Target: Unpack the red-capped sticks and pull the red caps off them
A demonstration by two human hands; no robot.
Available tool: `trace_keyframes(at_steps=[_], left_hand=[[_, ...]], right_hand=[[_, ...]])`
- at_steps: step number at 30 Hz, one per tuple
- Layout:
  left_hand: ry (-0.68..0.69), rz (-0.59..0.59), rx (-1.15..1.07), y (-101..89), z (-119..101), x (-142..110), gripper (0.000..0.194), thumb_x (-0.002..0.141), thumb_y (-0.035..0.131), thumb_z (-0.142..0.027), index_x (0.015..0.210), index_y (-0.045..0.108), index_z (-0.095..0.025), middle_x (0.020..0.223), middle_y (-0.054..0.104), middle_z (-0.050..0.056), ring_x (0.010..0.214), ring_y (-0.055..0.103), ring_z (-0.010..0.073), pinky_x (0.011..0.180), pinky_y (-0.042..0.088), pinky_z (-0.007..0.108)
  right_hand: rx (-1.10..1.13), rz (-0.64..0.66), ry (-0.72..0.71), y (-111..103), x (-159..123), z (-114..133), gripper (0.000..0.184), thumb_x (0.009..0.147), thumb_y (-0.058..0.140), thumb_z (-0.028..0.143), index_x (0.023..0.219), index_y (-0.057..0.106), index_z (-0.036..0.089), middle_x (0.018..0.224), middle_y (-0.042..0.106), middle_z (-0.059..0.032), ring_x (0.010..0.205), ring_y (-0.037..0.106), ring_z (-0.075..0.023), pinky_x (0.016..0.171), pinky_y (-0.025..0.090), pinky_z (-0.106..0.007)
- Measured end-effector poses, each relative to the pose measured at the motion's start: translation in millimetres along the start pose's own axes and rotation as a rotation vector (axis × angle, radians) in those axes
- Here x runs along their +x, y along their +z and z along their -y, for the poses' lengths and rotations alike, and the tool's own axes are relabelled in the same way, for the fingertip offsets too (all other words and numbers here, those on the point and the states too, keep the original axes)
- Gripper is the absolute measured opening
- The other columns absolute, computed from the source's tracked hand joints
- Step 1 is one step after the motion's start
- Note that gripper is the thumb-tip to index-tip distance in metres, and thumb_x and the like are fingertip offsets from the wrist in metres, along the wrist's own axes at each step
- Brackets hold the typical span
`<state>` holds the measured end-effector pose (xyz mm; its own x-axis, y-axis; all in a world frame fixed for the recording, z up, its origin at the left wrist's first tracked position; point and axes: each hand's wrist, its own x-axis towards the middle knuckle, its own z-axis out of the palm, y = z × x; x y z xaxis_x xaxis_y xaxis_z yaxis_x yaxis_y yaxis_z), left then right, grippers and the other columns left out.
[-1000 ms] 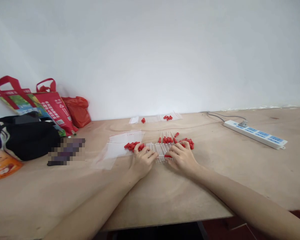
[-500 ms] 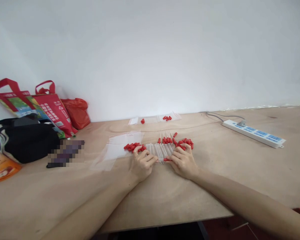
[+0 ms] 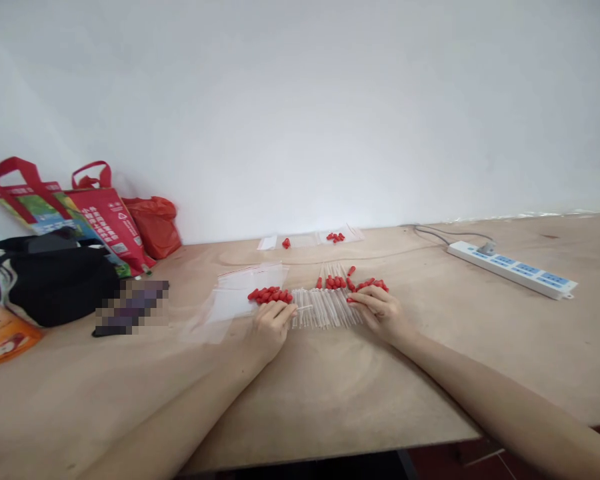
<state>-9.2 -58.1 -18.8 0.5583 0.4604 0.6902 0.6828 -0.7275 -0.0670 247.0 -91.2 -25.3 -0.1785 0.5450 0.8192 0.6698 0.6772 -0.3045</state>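
My left hand (image 3: 271, 328) is closed in a pinch on a thin clear glass dropper tube (image 3: 305, 308), whose free end points right. Between the fingertips of my right hand (image 3: 384, 313) is a red rubber bulb (image 3: 351, 300), apart from the tube. A row of clear glass tubes (image 3: 327, 312) lies side by side between the hands. Beyond the row, several droppers with red bulbs (image 3: 336, 283) lie with their tips pointing away. Loose red bulbs sit in a left pile (image 3: 269, 294) by my left hand and a right pile (image 3: 375, 285) behind my right fingers.
Clear zip bags (image 3: 230, 298) lie left of the bulbs. Farther back are bags with red-bulbed items (image 3: 335, 237). A white power strip (image 3: 513, 268) with a cable lies right. Shopping bags (image 3: 107, 220), a black bag (image 3: 55, 277) and an orange pack (image 3: 5, 330) stand left.
My hands have moved apart, the left one leftwards and the right one slightly right. The tube and the red bulb, close together between the hands before, are now separated. More of the tube row shows.
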Motion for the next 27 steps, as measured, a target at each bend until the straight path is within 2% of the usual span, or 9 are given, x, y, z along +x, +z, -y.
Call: trace_keyframes(at_steps=[2,5,9,12,15,17,22,27], left_hand=[[-0.020,-0.014,-0.016,5.1,1.3,0.7,0.028,0.086,0.034,-0.014,0.102,0.057,-0.016,0.078,0.057,0.006,0.073,0.053,0.0157,0.067,0.045,0.028],[-0.046,-0.043,-0.029,12.1,1.0,6.5,0.035,0.084,0.032,-0.009,0.114,0.050,-0.015,0.085,0.052,0.007,0.080,0.053,0.0160,0.072,0.047,0.029],[-0.045,-0.053,-0.037,18.0,0.2,17.8,0.031,0.083,0.035,-0.009,0.107,0.054,-0.017,0.082,0.051,0.005,0.075,0.053,0.0147,0.071,0.048,0.027],[-0.038,-0.069,-0.062,21.3,-2.1,24.4,0.024,0.084,0.036,-0.010,0.098,0.055,-0.017,0.080,0.054,0.004,0.075,0.055,0.0151,0.071,0.048,0.028],[-0.008,-0.078,-0.083,23.6,-6.1,27.2,0.018,0.083,0.038,-0.011,0.090,0.054,-0.016,0.078,0.057,0.004,0.075,0.056,0.0157,0.071,0.048,0.028],[0.021,-0.070,-0.095,24.2,-9.0,27.3,0.016,0.082,0.039,-0.010,0.085,0.053,-0.016,0.075,0.056,0.003,0.073,0.056,0.0155,0.069,0.048,0.028],[0.071,0.000,-0.185,22.4,-15.4,24.5,0.014,0.080,0.042,-0.009,0.078,0.053,-0.017,0.075,0.057,0.003,0.072,0.055,0.0140,0.068,0.048,0.026],[0.084,0.046,-0.279,20.0,-19.5,20.4,0.010,0.079,0.047,-0.016,0.084,0.056,-0.015,0.083,0.060,0.006,0.075,0.056,0.0143,0.069,0.048,0.026]], right_hand=[[0.075,-0.028,0.059,-0.1,5.7,-5.6,0.023,0.084,0.042,0.022,0.097,0.060,0.021,0.085,0.057,-0.0059,0.078,0.054,-0.0141,0.067,0.044,-0.027],[0.035,-0.035,0.233,-2.6,18.9,-21.6,0.025,0.081,0.043,0.023,0.097,0.061,0.019,0.085,0.056,-0.0065,0.079,0.055,-0.0150,0.068,0.045,-0.028],[-0.123,0.029,0.638,-9.3,40.5,-54.1,0.027,0.073,0.050,0.027,0.095,0.059,0.014,0.079,0.060,-0.0049,0.066,0.055,-0.0132,0.062,0.043,-0.026],[-0.264,0.155,0.806,-9.2,53.8,-71.3,0.023,0.068,0.056,0.034,0.082,0.060,0.017,0.077,0.063,-0.0027,0.069,0.057,-0.0142,0.063,0.041,-0.025],[-0.312,0.315,0.863,-2.5,61.2,-75.8,0.020,0.066,0.058,0.035,0.075,0.060,0.019,0.074,0.065,-0.0019,0.069,0.057,-0.0143,0.060,0.038,-0.024],[-0.312,0.373,0.872,3.0,63.1,-74.2,0.020,0.065,0.059,0.036,0.072,0.061,0.019,0.069,0.064,-0.0019,0.067,0.057,-0.0143,0.058,0.037,-0.023],[-0.320,0.449,0.875,10.0,64.9,-68.9,0.023,0.063,0.060,0.041,0.067,0.063,0.019,0.058,0.062,-0.0013,0.060,0.057,-0.0135,0.057,0.036,-0.023],[-0.351,0.507,0.873,10.8,71.4,-67.1,0.024,0.066,0.057,0.041,0.065,0.065,0.019,0.062,0.064,-0.0032,0.062,0.058,-0.0148,0.055,0.036,-0.023]])
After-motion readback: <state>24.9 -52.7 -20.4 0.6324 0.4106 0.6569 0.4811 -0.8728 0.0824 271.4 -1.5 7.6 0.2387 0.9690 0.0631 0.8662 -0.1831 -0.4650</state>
